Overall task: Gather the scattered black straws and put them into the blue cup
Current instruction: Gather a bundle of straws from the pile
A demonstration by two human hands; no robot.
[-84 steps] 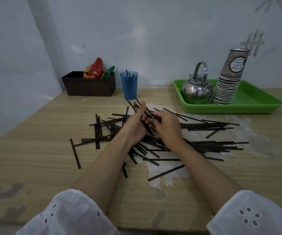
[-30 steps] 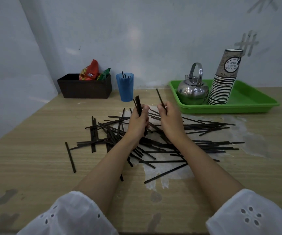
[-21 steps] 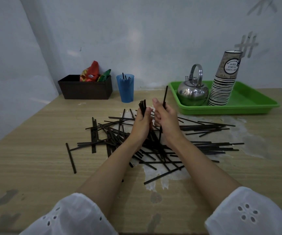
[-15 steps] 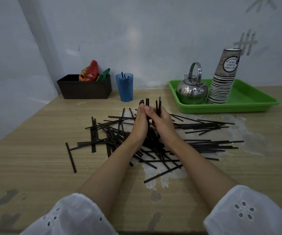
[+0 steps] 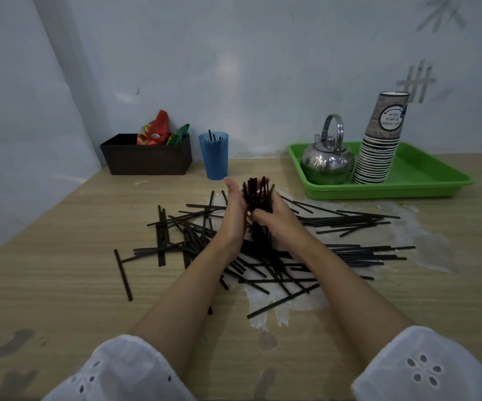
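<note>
In the head view, a bundle (image 5: 257,195) of black straws is held upright above the middle of the table (image 5: 60,285). The left hand (image 5: 235,215) is laid flat against its side with fingers straight, and the right hand (image 5: 277,221) is curled round it from the other side, thumb across the front. The step in hand is judged to be the squaring of a gathered bunch. Many loose straws (image 5: 349,253) are spread flat across the table's centre and toward its right edge, so the task is judged to be early.

Next, the bundle would have to be carried to the cup (image 5: 214,159) near the back edge, tipped end-down and let go.

A few straws are seen standing in the cup. Bright packets (image 5: 154,130) are held in the dark box (image 5: 147,159) toward the back-left corner. On the green tray (image 5: 425,175) at the back right, 1 kettle (image 5: 328,162) and 1 stack of paper cups (image 5: 381,146) are kept.
</note>
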